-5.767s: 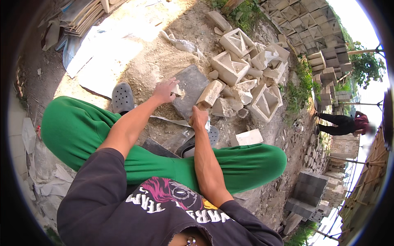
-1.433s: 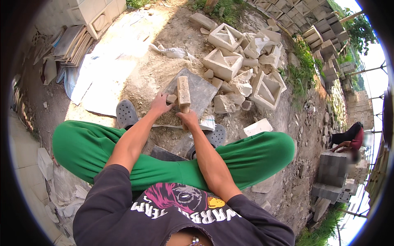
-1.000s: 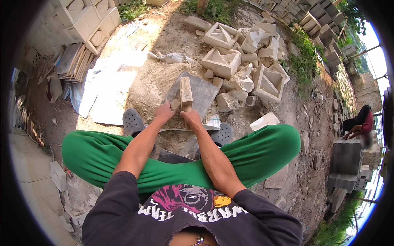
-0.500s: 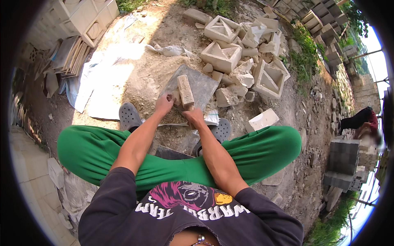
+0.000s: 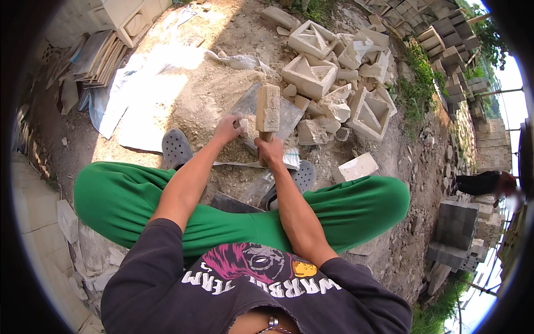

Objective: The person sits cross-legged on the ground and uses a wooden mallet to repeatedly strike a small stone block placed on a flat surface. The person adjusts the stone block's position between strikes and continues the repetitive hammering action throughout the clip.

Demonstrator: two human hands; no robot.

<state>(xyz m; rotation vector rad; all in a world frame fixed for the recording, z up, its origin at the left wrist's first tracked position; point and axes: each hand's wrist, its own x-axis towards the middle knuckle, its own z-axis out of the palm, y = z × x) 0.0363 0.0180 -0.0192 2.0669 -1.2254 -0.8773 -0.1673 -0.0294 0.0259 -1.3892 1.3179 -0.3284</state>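
My right hand (image 5: 270,151) is closed round the handle of a wooden mallet (image 5: 268,108). The mallet's pale, dusty block head is raised over a flat dark slab (image 5: 250,100). Just left of it, my left hand (image 5: 228,129) pinches a small pale chunk of stone (image 5: 243,126) in its fingertips. Crumbs and dust lie on the slab below, partly hidden by my hands and the mallet head.
Broken pale blocks (image 5: 311,75) with triangular openings are heaped beyond the slab to the right. A loose block (image 5: 357,167) lies near my right knee. Stacked boards (image 5: 100,58) and a white sheet (image 5: 150,83) are at left. Another person (image 5: 484,182) is at far right.
The mallet has been lifted off the slab, and its head now stands higher and upright. My left hand has shifted slightly up and right with the chunk. The view has tilted a little.
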